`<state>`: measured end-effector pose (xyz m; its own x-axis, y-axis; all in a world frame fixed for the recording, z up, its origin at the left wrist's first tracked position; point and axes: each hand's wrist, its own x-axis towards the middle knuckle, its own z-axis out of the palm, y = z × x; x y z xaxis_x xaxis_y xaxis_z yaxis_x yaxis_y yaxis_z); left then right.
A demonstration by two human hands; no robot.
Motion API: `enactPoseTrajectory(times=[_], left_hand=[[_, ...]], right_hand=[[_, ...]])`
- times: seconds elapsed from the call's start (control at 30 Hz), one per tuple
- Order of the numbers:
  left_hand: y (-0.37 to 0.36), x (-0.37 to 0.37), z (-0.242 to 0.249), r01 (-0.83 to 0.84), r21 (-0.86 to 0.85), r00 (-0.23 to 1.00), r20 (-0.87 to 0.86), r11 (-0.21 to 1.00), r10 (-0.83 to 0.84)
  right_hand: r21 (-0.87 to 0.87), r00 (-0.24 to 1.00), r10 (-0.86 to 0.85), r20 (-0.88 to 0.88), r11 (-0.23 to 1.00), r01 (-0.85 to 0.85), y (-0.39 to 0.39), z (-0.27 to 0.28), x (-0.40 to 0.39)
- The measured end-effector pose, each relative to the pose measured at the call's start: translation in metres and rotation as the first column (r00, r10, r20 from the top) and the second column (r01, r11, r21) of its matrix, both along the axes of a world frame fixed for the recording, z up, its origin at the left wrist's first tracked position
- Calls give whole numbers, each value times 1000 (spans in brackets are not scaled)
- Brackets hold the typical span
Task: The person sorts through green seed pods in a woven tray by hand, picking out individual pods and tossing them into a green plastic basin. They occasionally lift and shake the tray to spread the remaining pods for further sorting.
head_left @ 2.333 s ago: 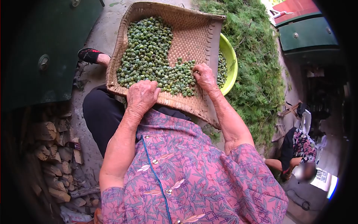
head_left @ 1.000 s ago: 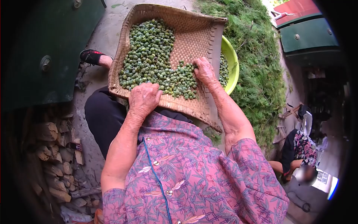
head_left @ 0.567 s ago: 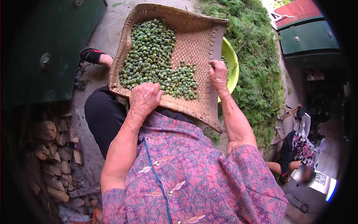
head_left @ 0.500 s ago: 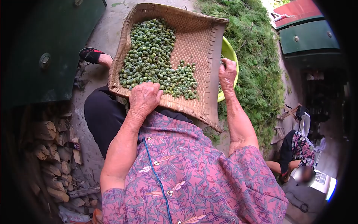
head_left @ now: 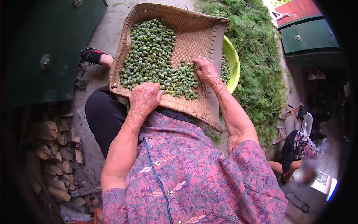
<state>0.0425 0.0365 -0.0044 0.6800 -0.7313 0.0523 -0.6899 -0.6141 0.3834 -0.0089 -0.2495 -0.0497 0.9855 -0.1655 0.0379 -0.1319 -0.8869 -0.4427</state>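
A woven winnowing basket (head_left: pixel 192 43) lies tilted across my lap, with a heap of small, knobbly green cones (head_left: pixel 149 48) covering its left side and near middle. My left hand (head_left: pixel 144 96) is closed over the basket's near rim, its fingertips partly hidden. Over the basket's right part, my right hand (head_left: pixel 207 71) has its fingers bent together at the edge of the cones; what they pinch, if anything, is too small to make out. Beyond the basket's right lip stands a yellow-green basin (head_left: pixel 234 63), partly covered by it, with more cones inside.
Feathery green branches (head_left: pixel 257 71) lie piled along the right. Split firewood (head_left: pixel 56 164) is stacked at lower left, below a dark green cabinet (head_left: pixel 41 33). Another person (head_left: pixel 298 149) sits at far right. A foot in a dark shoe (head_left: pixel 93 56) shows left of the basket.
My right hand has moved left from over the basin to the cones in the basket. My left hand stays on the rim. More of the basin's contents now shows.
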Motion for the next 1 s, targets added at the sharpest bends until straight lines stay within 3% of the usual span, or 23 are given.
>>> enactPoseTrajectory(times=[0.07,0.23,0.47,0.6,0.7,0.8,0.9,1.0], left_hand=[[0,0,0,-2,0,1000,0,1000,2],[0,0,0,-2,-13,1000,-1,1000,2],[-1,0,0,5,-33,1000,-1,999,-5],[-2,0,2,1,29,1000,-11,1000,-1],[0,0,1,-2,36,1000,-10,999,2],[0,0,1,4,11,1000,0,1000,-4],[-2,0,4,1,48,1000,-21,999,0],[-2,0,2,4,-14,1000,11,1000,-4]], right_hand=[[-60,998,59,11,997,-58,1,-12,4],[-73,990,-76,-115,995,68,9,0,4],[-51,990,-131,-55,990,129,11,-18,-1],[-10,977,-209,50,978,210,5,-24,-13],[52,889,-334,312,941,335,-15,-19,-27],[93,781,-525,337,844,528,-44,-12,-42],[-46,746,-579,330,779,625,-72,-10,-59],[-41,741,-598,305,770,637,-85,-17,-65]])
